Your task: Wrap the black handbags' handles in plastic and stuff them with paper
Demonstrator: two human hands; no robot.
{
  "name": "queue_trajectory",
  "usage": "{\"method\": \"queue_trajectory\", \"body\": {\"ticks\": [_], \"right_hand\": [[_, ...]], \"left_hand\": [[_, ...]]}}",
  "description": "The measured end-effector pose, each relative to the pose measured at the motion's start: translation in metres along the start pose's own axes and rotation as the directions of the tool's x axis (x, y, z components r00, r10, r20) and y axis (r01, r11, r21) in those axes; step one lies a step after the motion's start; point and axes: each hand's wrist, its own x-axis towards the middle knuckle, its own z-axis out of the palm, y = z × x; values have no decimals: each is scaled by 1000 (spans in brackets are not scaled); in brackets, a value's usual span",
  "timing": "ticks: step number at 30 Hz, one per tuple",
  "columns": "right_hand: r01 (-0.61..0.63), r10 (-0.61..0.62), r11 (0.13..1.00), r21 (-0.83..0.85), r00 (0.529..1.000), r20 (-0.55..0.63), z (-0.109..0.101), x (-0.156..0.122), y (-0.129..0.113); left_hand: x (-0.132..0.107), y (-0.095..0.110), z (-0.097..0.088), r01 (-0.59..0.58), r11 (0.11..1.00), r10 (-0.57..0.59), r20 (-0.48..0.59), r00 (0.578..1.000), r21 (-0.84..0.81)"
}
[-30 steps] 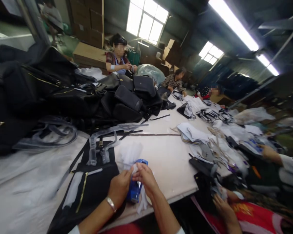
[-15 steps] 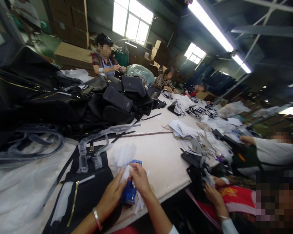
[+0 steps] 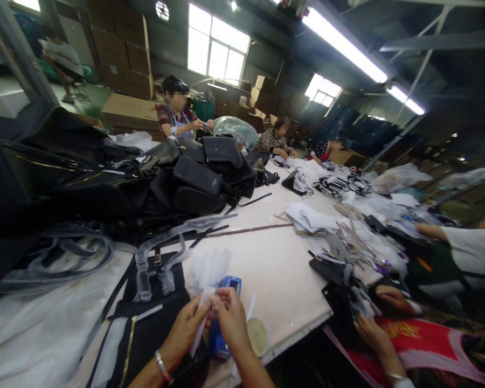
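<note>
My left hand (image 3: pixel 186 326), with a bracelet at the wrist, is closed round a folded strip of thin white wrapping sheet (image 3: pixel 198 337). My right hand (image 3: pixel 231 315) pinches the upper edge of that same strip, its fingertips meeting those of the left. Partly behind my right hand stands a blue tape dispenser (image 3: pixel 219 345). A stack of translucent white sheets (image 3: pixel 210 265) lies just beyond the hands. To the left lies a black bag (image 3: pixel 153 323) with a gold zipper, a white wrap along one side and clear plastic over its straps (image 3: pixel 143 275).
A large pile of black bags (image 3: pixel 198 178) fills the table's far left. A round yellowish disc (image 3: pixel 257 335) lies near the front edge. White papers (image 3: pixel 311 218) and scraps are at right. A co-worker's hands (image 3: pixel 374 331) handle a dark item there; other people sit farther back.
The white strip now hangs longer and flatter below my fingers, and my hands have shifted slightly. The view has moved a little, and the yellowish disc now shows beside my right forearm.
</note>
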Motion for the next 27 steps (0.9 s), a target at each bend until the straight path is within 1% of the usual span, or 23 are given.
{"method": "queue_trajectory", "body": {"ticks": [2,4,6,9,11,12,13,14,15,16,18,20,21,23,25,27], "right_hand": [[-6,6,1000,-4,1000,28,3,-4,1],[7,-7,1000,-13,1000,16,6,-6,0],[28,-29,999,-27,999,-39,9,-7,-2],[68,-73,996,-50,992,-100,10,-6,-4],[94,-101,993,-66,990,-103,9,-5,-4],[101,-108,992,-73,989,-97,9,-5,-4],[104,-111,991,-79,990,-92,9,-5,-4],[101,-108,992,-81,990,-91,9,-4,-3],[95,-102,992,-78,990,-95,9,-3,-3],[87,-94,994,-67,991,-99,9,-1,-1],[61,-61,998,-11,994,-94,9,5,2],[20,-16,996,83,999,-52,9,12,6],[-3,6,991,134,1000,-25,9,15,9],[-42,38,973,227,999,21,10,21,13],[-63,49,953,297,997,54,12,25,17],[-71,45,941,330,995,86,13,27,17]], "left_hand": [[0,-4,2,-60,988,66,-40,997,143],[0,-9,4,-125,934,156,-68,985,334],[1,-16,5,-177,827,262,-86,961,534],[3,-29,6,-209,598,404,-65,912,774],[4,-37,6,-200,480,450,-44,892,854],[4,-40,6,-191,448,458,-40,888,873],[4,-42,7,-179,438,454,-45,890,881],[4,-42,7,-165,449,440,-57,896,878],[4,-42,7,-146,483,415,-79,907,863],[4,-40,8,-123,538,379,-109,919,834],[6,-32,9,-82,693,284,-166,944,717],[7,-21,10,-64,842,189,-182,965,535],[8,-15,11,-56,895,148,-177,973,442],[8,-5,10,-21,956,71,-162,984,292],[8,0,8,37,981,-8,-157,988,188],[7,1,4,89,990,-73,-139,988,112]]}}
